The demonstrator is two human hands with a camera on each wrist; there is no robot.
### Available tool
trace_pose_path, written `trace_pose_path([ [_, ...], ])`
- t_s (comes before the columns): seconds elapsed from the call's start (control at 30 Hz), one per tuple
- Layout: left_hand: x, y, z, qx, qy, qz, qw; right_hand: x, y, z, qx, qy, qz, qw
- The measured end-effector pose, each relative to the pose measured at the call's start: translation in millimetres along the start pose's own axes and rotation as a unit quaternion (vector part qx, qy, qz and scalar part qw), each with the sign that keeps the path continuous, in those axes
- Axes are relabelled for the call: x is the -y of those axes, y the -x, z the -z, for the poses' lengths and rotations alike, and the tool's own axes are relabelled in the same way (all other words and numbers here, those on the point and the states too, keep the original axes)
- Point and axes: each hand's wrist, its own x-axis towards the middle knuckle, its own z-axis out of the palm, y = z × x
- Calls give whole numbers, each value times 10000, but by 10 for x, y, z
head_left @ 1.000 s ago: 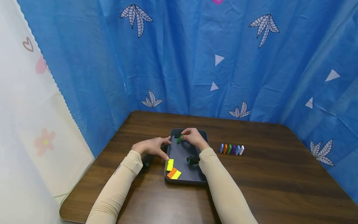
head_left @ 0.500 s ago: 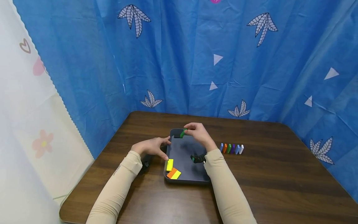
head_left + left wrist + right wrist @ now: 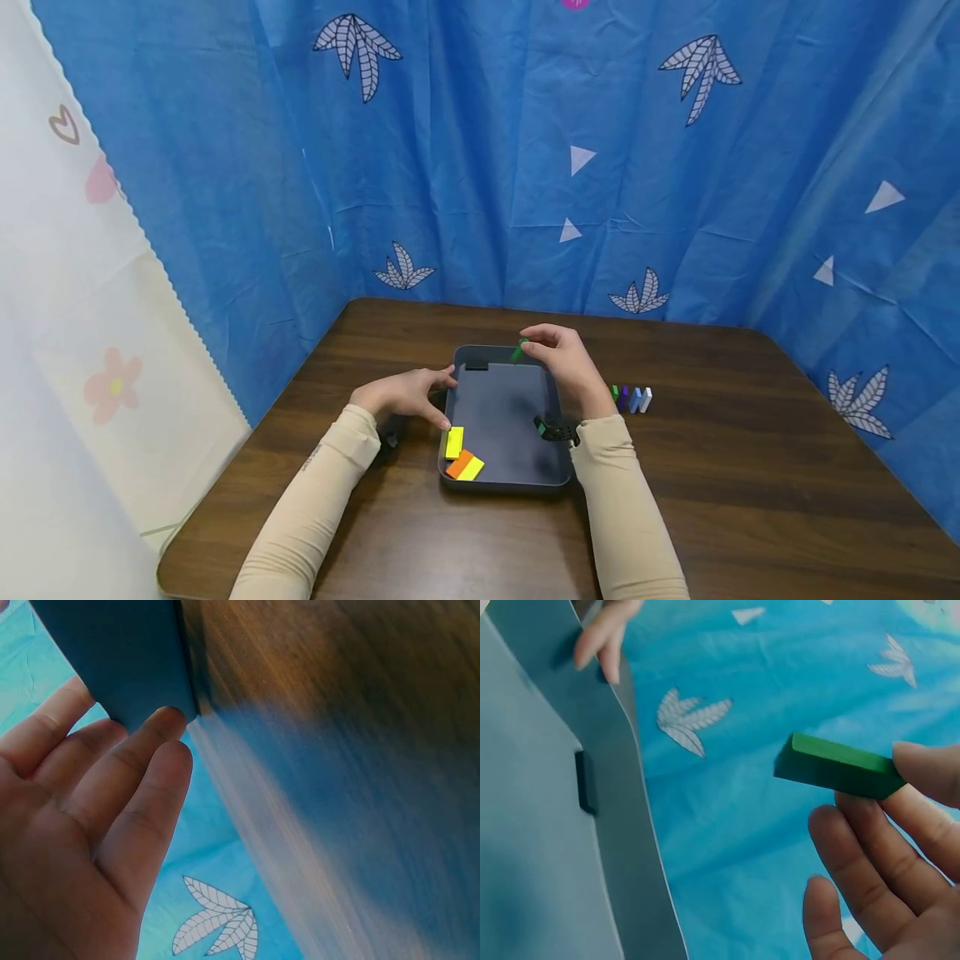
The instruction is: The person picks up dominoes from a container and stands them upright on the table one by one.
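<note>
Between thumb and fingertips my right hand [image 3: 566,358] pinches a green domino block [image 3: 840,765] by one end. In the head view it is over the far right part of the dark grey tray [image 3: 506,485]. My left hand [image 3: 405,396] rests at the tray's left side, thumb and fingers spread along the rim. In the left wrist view its fingers [image 3: 154,776] lie relaxed against the tray wall. A black block [image 3: 477,365] lies at the tray's far left. Yellow [image 3: 454,442] and orange [image 3: 460,464] blocks lie flat in the near left corner, beside another yellow one [image 3: 471,469].
Right of the tray, a row of upright blocks stands on the brown table [image 3: 750,450]; a purple [image 3: 624,397] and a white one [image 3: 647,400] show, with others partly behind the right arm. A blue curtain [image 3: 480,167] hangs along the table's far edge.
My right hand has lifted the green domino block from the tray's far left and carried it right. The left hand has stayed in place. The right forearm now covers part of the block row.
</note>
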Motion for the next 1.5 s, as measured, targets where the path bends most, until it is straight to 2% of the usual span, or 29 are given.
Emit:
trace_pose_path([
  [0.27,-8,4,2,26,96,49,9999,-96,207,403,-266,61,41,9996],
  [0.5,37,-12,-2,36,14,-80,10000,-120,368,664,27,370,-284,9989],
  [0.73,48,-6,-5,19,60,-99,9999,-128,453,782,417,701,-307,9962],
  [0.93,52,-14,-2,36,113,-141,9998,-194,512,860,547,960,-359,9932],
  [1.13,63,-22,-12,57,63,-153,9998,-310,567,941,788,908,-555,9912],
  [1.33,54,-17,-5,72,96,-119,9999,-417,579,981,1319,750,-574,9868],
  [1.5,51,-19,-6,82,128,-72,9999,-485,571,970,1529,696,-704,9833],
])
